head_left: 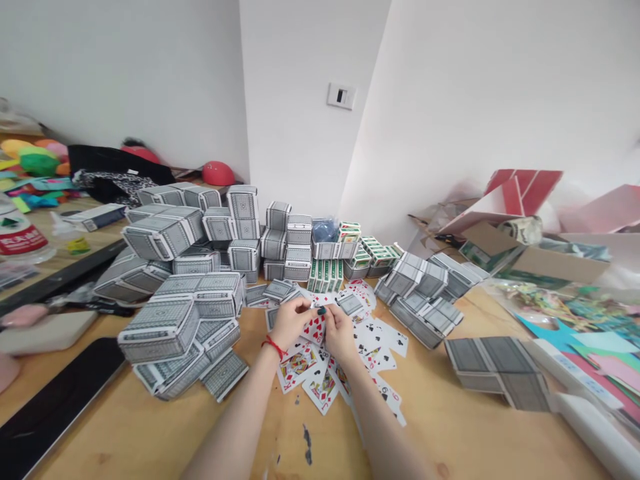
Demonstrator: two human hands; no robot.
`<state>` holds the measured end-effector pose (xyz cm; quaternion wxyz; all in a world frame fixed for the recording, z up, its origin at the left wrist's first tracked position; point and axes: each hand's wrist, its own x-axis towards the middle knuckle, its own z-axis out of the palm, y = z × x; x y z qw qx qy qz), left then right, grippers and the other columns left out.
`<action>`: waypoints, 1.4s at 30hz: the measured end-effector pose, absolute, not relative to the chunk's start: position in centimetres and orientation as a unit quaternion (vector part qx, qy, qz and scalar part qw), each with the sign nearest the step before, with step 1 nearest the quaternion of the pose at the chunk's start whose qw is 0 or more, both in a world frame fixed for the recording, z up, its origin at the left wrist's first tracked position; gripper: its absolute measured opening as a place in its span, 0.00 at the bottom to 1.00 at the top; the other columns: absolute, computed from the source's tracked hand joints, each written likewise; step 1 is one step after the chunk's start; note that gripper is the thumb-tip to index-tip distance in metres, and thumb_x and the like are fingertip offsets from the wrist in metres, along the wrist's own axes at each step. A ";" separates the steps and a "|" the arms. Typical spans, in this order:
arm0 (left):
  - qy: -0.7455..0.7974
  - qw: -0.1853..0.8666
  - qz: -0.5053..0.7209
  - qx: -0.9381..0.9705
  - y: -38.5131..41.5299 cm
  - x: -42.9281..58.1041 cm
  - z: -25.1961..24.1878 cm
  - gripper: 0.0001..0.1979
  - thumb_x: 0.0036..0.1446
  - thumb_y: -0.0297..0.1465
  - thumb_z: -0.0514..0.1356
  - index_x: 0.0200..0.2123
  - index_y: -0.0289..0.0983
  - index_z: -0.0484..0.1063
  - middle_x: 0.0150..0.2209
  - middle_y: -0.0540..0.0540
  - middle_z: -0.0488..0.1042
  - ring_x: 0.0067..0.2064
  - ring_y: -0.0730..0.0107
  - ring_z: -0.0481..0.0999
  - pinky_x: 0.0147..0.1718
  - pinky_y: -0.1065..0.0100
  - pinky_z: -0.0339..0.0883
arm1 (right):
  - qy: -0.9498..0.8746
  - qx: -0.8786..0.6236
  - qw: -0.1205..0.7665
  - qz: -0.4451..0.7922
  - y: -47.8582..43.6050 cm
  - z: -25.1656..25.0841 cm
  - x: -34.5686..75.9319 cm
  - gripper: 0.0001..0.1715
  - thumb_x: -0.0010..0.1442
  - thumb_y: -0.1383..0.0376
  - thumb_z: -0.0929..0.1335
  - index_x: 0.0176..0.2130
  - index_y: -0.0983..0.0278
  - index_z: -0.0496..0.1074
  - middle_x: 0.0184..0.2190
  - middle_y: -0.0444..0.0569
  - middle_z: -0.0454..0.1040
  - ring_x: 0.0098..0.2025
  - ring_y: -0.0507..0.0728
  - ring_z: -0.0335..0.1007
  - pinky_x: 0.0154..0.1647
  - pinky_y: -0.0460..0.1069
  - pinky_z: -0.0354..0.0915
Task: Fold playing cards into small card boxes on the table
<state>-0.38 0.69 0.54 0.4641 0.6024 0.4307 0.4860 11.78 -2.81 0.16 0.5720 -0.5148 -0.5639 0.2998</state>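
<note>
Both my hands meet over the middle of a wooden table [450,427]. My left hand [290,323], with a red string round its wrist, and my right hand [338,331], with dark nail polish, are both closed on a small fan of playing cards [315,327] showing red hearts. Under my hands lie loose face-up cards [320,380], spread across the wood. Stacks of grey-patterned card boxes [175,320] are piled to the left, behind and to the right.
Green card packs [326,275] stand against the wall corner. A cardboard box [540,257] and coloured paper scraps [575,313] fill the right side. A dark flat device [55,400] lies at the near left, a bottle [20,233] and toys farther left.
</note>
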 end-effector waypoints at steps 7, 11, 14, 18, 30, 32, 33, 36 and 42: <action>0.442 0.533 0.527 0.493 0.7 -0.2 0.5 0.09 0.38 0.34 0.61 0.15 0.35 0.66 0.13 0.57 0.58 0.17 0.80 0.55 0.17 0.73 0.47 | -0.583 -0.518 0.558 0.283 -2.7 0.0 11.4 0.15 0.58 0.60 0.59 0.28 0.63 0.69 0.24 0.43 0.68 0.27 0.53 0.61 0.32 0.46 0.56; 0.437 0.584 0.527 0.435 0.7 -0.3 0.6 0.11 0.37 0.34 0.63 0.14 0.34 0.65 0.11 0.58 0.57 0.15 0.82 0.53 0.16 0.74 0.44 | -0.606 -0.504 0.548 0.280 -3.0 0.3 11.5 0.15 0.58 0.59 0.59 0.28 0.63 0.69 0.22 0.43 0.67 0.25 0.53 0.60 0.30 0.46 0.56; 0.421 0.630 0.514 0.402 0.6 -0.4 0.9 0.11 0.35 0.33 0.64 0.15 0.34 0.67 0.12 0.57 0.60 0.14 0.82 0.56 0.16 0.75 0.46 | -0.627 -0.489 0.542 0.271 -3.3 0.5 11.5 0.16 0.58 0.59 0.59 0.27 0.64 0.69 0.23 0.45 0.68 0.26 0.53 0.61 0.31 0.47 0.57; 0.392 0.661 0.517 0.378 0.4 -0.4 1.2 0.10 0.37 0.34 0.65 0.20 0.33 0.71 0.17 0.53 0.69 0.19 0.77 0.66 0.19 0.74 0.57 | -0.588 -0.520 0.558 0.269 -3.2 0.5 11.4 0.18 0.57 0.56 0.60 0.24 0.64 0.68 0.20 0.44 0.67 0.24 0.53 0.60 0.28 0.47 0.57; 0.429 0.605 0.509 0.438 0.6 0.3 0.3 0.10 0.36 0.25 0.63 0.28 0.35 0.69 0.23 0.51 0.73 0.24 0.72 0.72 0.24 0.71 0.66 | -0.405 -0.508 0.662 0.372 -2.0 -0.9 12.4 0.16 0.53 0.53 0.63 0.26 0.63 0.66 0.20 0.43 0.67 0.23 0.52 0.59 0.25 0.46 0.58; 0.438 0.603 0.507 0.433 0.6 0.2 0.2 0.07 0.37 0.24 0.61 0.25 0.34 0.68 0.20 0.53 0.70 0.20 0.75 0.69 0.20 0.73 0.64 | -0.399 -0.501 0.667 0.382 -2.1 -0.7 12.3 0.15 0.52 0.54 0.65 0.25 0.63 0.66 0.19 0.41 0.65 0.22 0.51 0.58 0.24 0.46 0.56; 0.439 0.603 0.504 0.436 0.6 0.2 0.2 0.06 0.36 0.23 0.61 0.23 0.34 0.68 0.19 0.54 0.69 0.19 0.76 0.68 0.19 0.73 0.63 | -0.394 -0.500 0.670 0.381 -2.1 -0.6 12.3 0.15 0.51 0.54 0.65 0.24 0.63 0.66 0.18 0.41 0.65 0.21 0.51 0.57 0.24 0.46 0.56; 0.434 0.605 0.489 0.455 0.5 0.0 0.3 0.06 0.35 0.22 0.60 0.22 0.34 0.68 0.17 0.55 0.69 0.17 0.77 0.66 0.17 0.74 0.60 | -0.395 -0.501 0.676 0.368 -2.1 -0.2 12.6 0.13 0.50 0.56 0.67 0.26 0.63 0.69 0.22 0.42 0.68 0.25 0.52 0.60 0.28 0.46 0.58; 0.428 0.587 0.523 0.445 1.2 -0.4 0.0 0.08 0.37 0.27 0.62 0.26 0.33 0.74 0.19 0.51 0.72 0.20 0.76 0.68 0.20 0.74 0.60 | -0.405 -0.503 0.646 0.406 -2.2 0.0 12.9 0.11 0.48 0.58 0.68 0.27 0.64 0.71 0.20 0.43 0.69 0.23 0.52 0.62 0.26 0.47 0.59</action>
